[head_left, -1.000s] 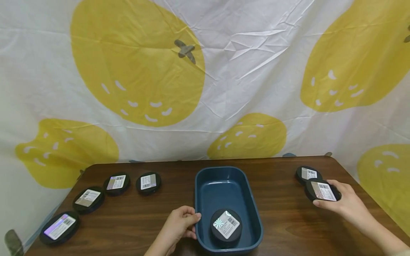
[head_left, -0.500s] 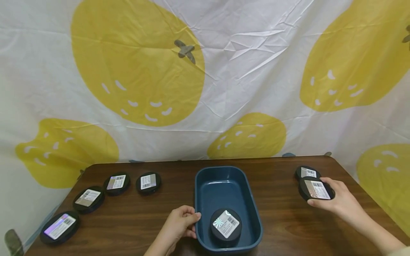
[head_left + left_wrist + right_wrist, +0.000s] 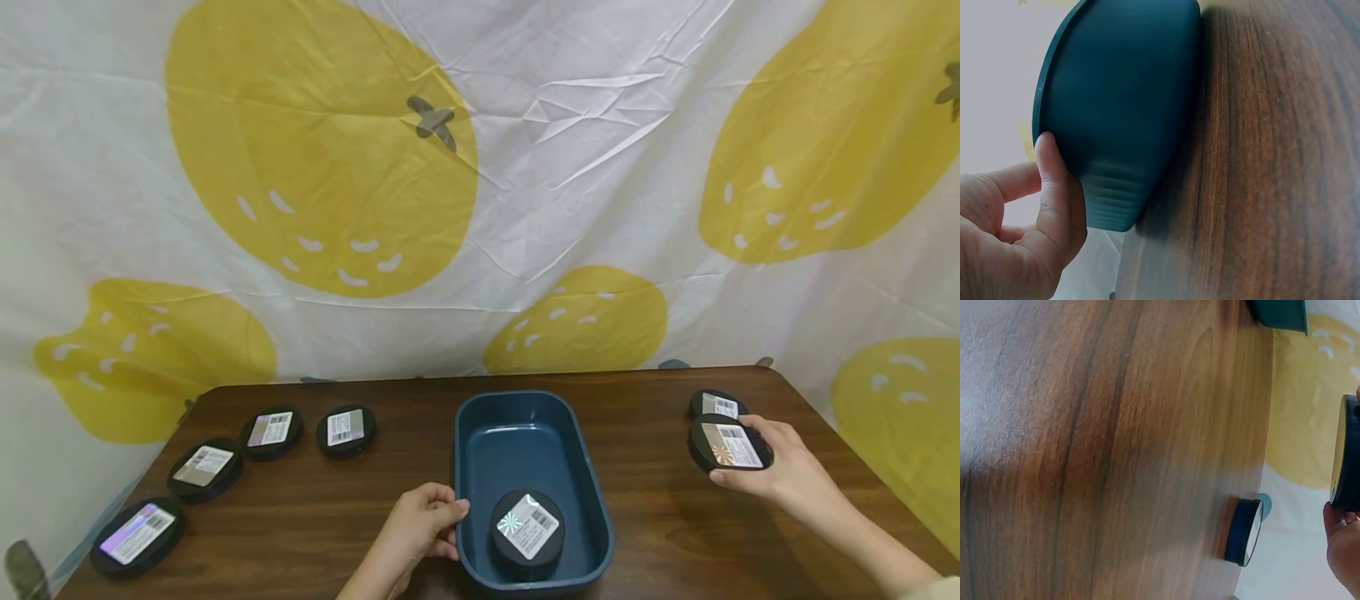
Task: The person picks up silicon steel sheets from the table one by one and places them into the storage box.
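My left hand (image 3: pixel 420 527) pinches the left rim of a deep blue rectangular tray (image 3: pixel 517 454). In the left wrist view, its thumb and fingers grip the edge of the tray wall (image 3: pixel 1122 94). One flat round black container (image 3: pixel 527 535) with a silver barcode label lies in the near end of the tray. My right hand (image 3: pixel 791 467) holds a similar round black container (image 3: pixel 727 443) by its sides, label up. The right wrist view shows this held container (image 3: pixel 1348 456) raised off the table. Just behind it, partly hidden, another round black container (image 3: pixel 716 403) rests on the table.
Several more labelled black containers stand on the left of the wooden table (image 3: pixel 315 508), among them one at the back (image 3: pixel 346 429) and one at the near left (image 3: pixel 137 537). A white cloth (image 3: pixel 525 208) with yellow fruit print hangs behind the table's far edge.
The right hand has moved left with its black container, which now overlaps the one behind it more in the head view. My left hand and the tray have stayed in place.
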A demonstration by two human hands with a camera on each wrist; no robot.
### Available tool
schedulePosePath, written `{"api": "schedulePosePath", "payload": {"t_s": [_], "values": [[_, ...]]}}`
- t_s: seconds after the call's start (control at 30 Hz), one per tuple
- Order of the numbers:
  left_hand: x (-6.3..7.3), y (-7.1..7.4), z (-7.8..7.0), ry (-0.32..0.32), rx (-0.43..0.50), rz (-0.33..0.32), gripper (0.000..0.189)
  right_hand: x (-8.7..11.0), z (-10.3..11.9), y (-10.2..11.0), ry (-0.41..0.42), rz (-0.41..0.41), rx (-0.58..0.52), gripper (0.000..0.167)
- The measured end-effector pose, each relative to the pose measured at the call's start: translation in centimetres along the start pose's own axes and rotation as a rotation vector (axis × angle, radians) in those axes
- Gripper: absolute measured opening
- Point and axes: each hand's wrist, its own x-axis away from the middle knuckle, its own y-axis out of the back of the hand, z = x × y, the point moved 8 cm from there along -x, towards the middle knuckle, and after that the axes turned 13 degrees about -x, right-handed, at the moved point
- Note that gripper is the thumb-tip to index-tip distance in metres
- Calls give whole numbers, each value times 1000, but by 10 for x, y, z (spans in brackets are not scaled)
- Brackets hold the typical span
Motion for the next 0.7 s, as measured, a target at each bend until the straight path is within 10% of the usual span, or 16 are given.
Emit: {"api": "schedulePosePath", "payload": {"t_s": [0.7], "values": [[2,1,-3,4,1,5,12,2,27,-13,60,5,-19,89]]}}
